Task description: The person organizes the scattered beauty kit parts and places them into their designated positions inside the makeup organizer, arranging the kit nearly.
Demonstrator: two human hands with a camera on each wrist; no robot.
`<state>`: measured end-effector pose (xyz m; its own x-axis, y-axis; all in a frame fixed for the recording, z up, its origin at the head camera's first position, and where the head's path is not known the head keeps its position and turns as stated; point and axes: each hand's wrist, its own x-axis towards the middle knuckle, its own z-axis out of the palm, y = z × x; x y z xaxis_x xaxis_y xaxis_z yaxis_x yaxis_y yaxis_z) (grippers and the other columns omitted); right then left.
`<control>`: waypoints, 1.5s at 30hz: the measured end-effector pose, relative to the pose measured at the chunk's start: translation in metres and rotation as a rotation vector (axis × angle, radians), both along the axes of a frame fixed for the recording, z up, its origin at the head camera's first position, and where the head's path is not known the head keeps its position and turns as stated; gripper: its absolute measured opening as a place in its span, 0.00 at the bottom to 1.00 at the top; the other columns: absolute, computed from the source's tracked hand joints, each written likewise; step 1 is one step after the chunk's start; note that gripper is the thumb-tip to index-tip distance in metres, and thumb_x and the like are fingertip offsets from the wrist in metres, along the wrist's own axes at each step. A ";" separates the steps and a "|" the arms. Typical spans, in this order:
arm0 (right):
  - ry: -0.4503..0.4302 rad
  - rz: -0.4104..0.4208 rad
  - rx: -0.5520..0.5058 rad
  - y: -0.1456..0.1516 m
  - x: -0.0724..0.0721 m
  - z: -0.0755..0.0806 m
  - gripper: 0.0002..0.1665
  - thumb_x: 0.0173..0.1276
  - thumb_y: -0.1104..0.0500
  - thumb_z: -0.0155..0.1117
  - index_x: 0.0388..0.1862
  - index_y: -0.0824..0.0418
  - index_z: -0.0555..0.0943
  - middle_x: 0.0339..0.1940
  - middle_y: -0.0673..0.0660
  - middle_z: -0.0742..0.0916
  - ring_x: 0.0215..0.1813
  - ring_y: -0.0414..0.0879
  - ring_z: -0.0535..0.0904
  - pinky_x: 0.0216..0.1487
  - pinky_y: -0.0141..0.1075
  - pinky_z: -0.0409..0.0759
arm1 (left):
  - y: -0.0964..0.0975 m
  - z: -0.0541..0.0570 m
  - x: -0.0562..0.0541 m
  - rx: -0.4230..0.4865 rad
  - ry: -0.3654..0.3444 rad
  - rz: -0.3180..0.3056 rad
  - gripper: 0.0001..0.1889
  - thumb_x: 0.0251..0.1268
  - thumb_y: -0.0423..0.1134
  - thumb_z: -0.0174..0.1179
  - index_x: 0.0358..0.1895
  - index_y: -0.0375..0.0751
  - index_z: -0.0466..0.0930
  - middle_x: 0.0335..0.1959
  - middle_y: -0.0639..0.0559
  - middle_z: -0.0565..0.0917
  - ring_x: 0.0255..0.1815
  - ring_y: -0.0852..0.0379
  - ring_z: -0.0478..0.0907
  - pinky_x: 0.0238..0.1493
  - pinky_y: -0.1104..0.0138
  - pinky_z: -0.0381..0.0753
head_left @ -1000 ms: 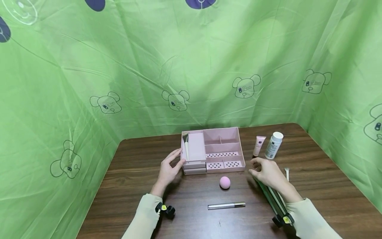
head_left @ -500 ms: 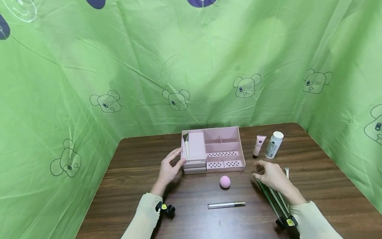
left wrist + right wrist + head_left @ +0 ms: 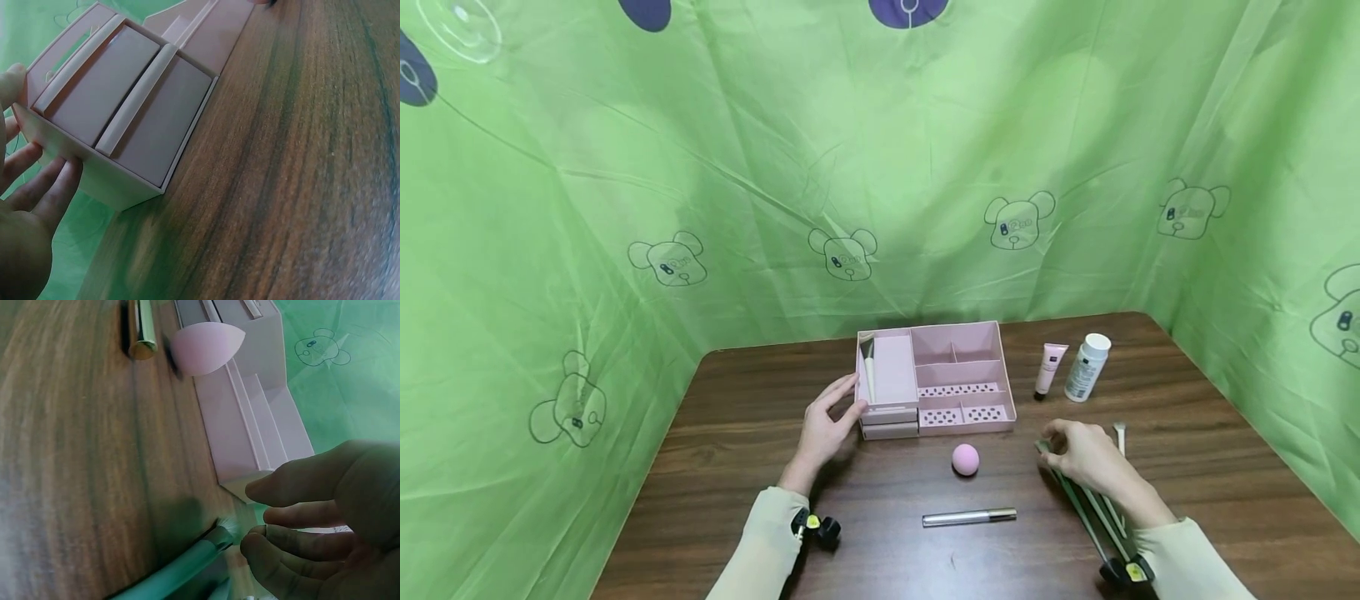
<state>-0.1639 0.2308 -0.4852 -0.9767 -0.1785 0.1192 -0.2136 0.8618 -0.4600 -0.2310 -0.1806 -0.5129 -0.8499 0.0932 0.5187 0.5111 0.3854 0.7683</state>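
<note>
A pink makeup organizer stands at the back middle of the table. My left hand rests against its left side, thumb near the upper front corner and fingers along the wall; the left wrist view shows its two drawers. My right hand hovers over several green-handled makeup brushes. In the right wrist view one brush lies just beyond the fingertips, and a gap shows between thumb and fingers. The hand and wrist strap hide part of the brushes. Another brush lies on the organizer's upper left tray.
A pink makeup sponge sits before the organizer, with a silver tube nearer the person. At the back right stand a small pink tube and a white bottle. A white-handled brush lies beyond the right wrist.
My right hand has drawn back from near the small pink tube, toward the person and slightly right, over the brush tips. My left hand stays against the organizer.
</note>
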 end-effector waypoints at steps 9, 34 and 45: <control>-0.011 -0.006 0.026 0.001 0.006 -0.005 0.14 0.49 0.57 0.75 0.35 0.59 0.83 0.24 0.46 0.86 0.29 0.43 0.82 0.31 0.42 0.79 | -0.002 -0.001 -0.001 0.009 -0.017 -0.009 0.25 0.62 0.42 0.67 0.63 0.45 0.78 0.63 0.51 0.79 0.57 0.52 0.81 0.69 0.73 0.66; 0.019 -0.012 0.137 -0.009 0.012 -0.015 0.11 0.44 0.63 0.71 0.30 0.57 0.82 0.22 0.50 0.80 0.27 0.50 0.79 0.25 0.48 0.75 | 0.008 0.031 0.019 -0.005 0.007 -0.014 0.23 0.61 0.32 0.66 0.61 0.30 0.77 0.60 0.36 0.79 0.55 0.42 0.81 0.67 0.76 0.67; -0.002 -0.055 0.114 -0.009 0.013 -0.014 0.17 0.42 0.62 0.70 0.36 0.61 0.83 0.27 0.56 0.85 0.32 0.56 0.82 0.28 0.53 0.77 | 0.000 -0.001 -0.001 -0.005 0.006 0.005 0.24 0.61 0.37 0.68 0.62 0.43 0.78 0.62 0.49 0.79 0.57 0.49 0.81 0.67 0.77 0.66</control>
<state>-0.1505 0.2218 -0.4988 -0.9856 -0.1370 0.0990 -0.1638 0.9188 -0.3591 -0.2317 -0.1805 -0.5141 -0.8472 0.0915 0.5234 0.5139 0.3916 0.7633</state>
